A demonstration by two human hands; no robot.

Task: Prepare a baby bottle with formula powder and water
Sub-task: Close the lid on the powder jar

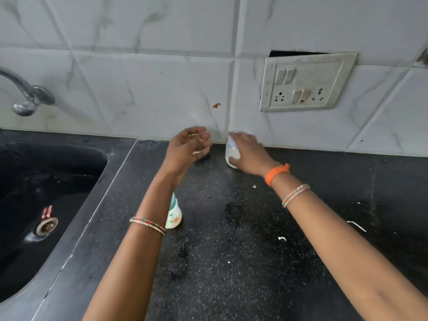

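On the black counter by the far wall, your right hand grips the milky bottle; your left hand's fingers curl round a clear glass.

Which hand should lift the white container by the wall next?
Right. The right hand already grips the white container; the left hand is beside it at a clear glass.

White marble-look tiles line the wall, one bearing a small red smear. A grimy switchboard sits crooked in it. Below runs a speckled black counter, with a dark sink and steel tap at left.
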